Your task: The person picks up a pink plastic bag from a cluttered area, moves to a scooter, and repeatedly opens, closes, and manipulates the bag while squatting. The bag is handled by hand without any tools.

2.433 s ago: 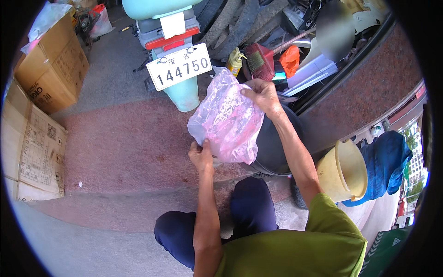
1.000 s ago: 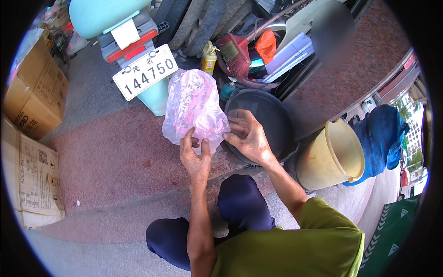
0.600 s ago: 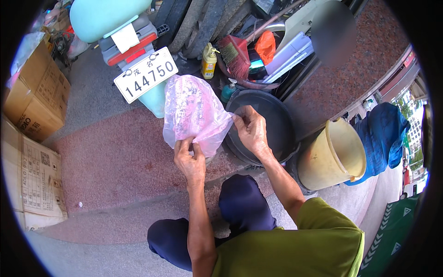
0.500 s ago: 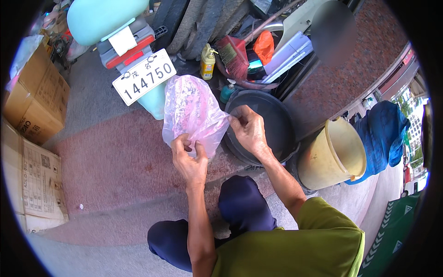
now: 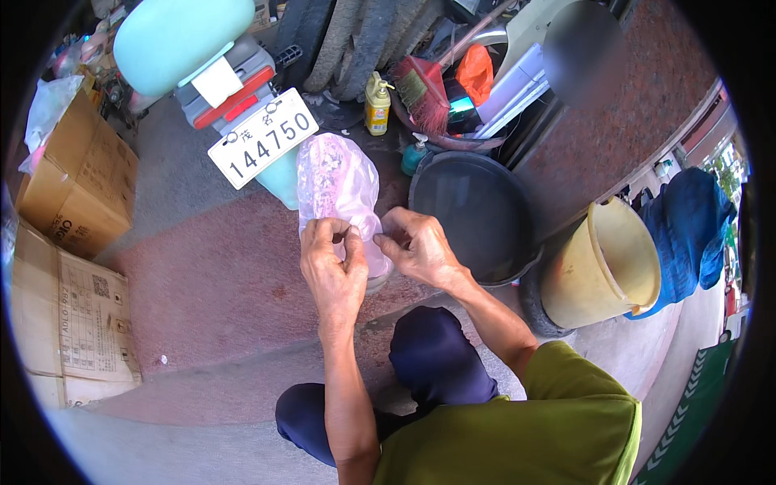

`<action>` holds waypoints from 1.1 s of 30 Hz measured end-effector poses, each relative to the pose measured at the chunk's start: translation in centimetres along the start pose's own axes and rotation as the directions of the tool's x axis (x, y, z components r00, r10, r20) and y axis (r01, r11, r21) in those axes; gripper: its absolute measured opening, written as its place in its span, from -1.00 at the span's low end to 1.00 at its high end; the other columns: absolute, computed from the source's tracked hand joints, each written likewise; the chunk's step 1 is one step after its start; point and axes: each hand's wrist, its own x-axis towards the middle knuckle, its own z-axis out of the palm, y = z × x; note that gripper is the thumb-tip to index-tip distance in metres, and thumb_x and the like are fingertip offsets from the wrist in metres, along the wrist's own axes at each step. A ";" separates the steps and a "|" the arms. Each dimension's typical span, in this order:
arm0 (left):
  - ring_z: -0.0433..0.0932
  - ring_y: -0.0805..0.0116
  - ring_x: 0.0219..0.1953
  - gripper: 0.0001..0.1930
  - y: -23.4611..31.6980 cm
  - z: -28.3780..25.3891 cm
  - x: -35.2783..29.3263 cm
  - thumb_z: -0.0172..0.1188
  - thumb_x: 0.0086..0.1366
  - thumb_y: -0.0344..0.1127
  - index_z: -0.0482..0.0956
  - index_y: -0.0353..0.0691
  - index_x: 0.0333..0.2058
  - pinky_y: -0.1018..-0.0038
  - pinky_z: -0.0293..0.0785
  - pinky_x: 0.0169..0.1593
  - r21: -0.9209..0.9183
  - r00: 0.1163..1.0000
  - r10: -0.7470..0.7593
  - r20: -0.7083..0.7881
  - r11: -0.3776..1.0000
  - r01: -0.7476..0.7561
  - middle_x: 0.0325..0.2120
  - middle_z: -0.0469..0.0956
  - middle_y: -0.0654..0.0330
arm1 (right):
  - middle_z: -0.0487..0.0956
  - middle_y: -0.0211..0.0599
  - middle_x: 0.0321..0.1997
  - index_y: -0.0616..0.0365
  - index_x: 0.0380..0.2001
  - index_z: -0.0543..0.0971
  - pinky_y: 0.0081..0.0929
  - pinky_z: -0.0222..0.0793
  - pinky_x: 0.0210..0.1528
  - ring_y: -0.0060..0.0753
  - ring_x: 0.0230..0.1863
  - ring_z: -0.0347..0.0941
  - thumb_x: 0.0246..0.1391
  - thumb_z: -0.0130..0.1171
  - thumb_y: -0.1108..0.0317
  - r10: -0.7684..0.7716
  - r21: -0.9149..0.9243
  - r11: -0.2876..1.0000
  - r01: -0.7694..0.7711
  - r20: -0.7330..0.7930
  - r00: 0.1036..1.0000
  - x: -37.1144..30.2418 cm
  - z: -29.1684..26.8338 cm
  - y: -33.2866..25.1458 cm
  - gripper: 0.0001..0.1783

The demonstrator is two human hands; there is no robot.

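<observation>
A thin, translucent pinkish plastic bag with a pink and white pattern stands in front of me, its lower end near the floor. My left hand pinches the bag's near side between thumb and fingers. On its right edge, my right hand grips the plastic with thumb and forefinger. The two hands are close together, both at the near part of the bag. Under it, a small greyish rim shows; what it belongs to is hidden by the bag and hands.
Right of the bag sits a black basin with dark liquid, beside a yellowish bucket. Behind stand a yellow pump bottle, a teal bottle and a red broom. A turquoise scooter and cardboard boxes are at left.
My right hand has come leftward and down toward my left hand, drawing the bag's right corner in. The bag looks narrower. The whole view has shifted slightly.
</observation>
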 end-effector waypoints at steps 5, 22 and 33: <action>0.45 0.38 -0.41 -0.90 -0.7 -1.1 0.6 0.14 0.21 -0.39 0.48 -0.30 -0.39 0.42 0.34 -0.32 -0.107 0.989 -0.149 0.009 0.983 0.149 -0.44 0.50 0.20 | 0.56 -0.08 -0.52 0.29 -0.35 0.55 -0.32 0.41 -0.43 -0.19 -0.53 0.54 -0.04 0.26 0.42 0.073 0.072 0.995 -0.070 -0.042 0.996 0.7 0.6 0.8 -0.81; 0.14 -0.02 0.30 -0.12 -7.8 2.3 -0.1 -0.25 0.27 0.43 0.13 -0.25 0.26 -0.06 0.08 0.29 -0.378 0.716 -0.692 -0.088 0.688 0.619 0.23 0.19 -0.09 | 0.51 -0.15 -0.04 0.34 -0.34 0.53 -0.49 0.28 0.05 -0.45 0.00 0.38 0.04 0.14 0.33 -0.012 0.671 0.741 0.015 -0.010 1.000 2.4 0.8 6.6 -0.76; 0.42 0.26 0.04 -0.34 -12.8 8.4 -1.3 -0.10 0.33 0.24 0.36 -0.27 0.10 0.29 0.38 0.10 -0.735 0.644 -0.593 0.484 0.123 0.666 -0.03 0.43 0.10 | 0.17 -0.02 0.34 0.31 0.35 -0.08 -0.46 -0.04 0.39 -0.26 0.37 0.07 0.30 -0.11 -0.06 0.242 0.692 0.603 -0.397 0.315 0.918 1.1 12.7 8.6 -0.18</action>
